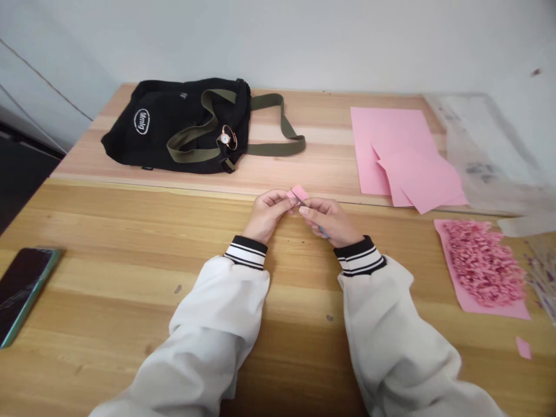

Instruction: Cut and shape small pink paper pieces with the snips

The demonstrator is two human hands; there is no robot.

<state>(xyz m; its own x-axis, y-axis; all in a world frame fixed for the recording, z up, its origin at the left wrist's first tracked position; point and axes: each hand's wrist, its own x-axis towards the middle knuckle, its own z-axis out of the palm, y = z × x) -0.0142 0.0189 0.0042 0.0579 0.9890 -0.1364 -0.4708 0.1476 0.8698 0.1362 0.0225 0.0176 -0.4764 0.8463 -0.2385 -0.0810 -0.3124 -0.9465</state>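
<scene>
Near the middle of the table, my left hand [270, 213] pinches a small piece of pink paper [299, 191] between thumb and fingers. My right hand [330, 221] is closed around small scissors [323, 231], with a bit of blue handle showing under the palm. Their thin dark blade lies across the pink paper, close to the left fingertips. The fingers hide most of the handle. Both hands are held close together, just above the wooden table [295, 324].
A black bag [165, 124] with green straps lies at the back left, a watch [226, 139] on it. Pink sheets [395, 130] overlap at the back right. Curled pink paper pieces [486, 263] are heaped at right, near a small scrap [523, 347]. A phone [26, 289] lies left.
</scene>
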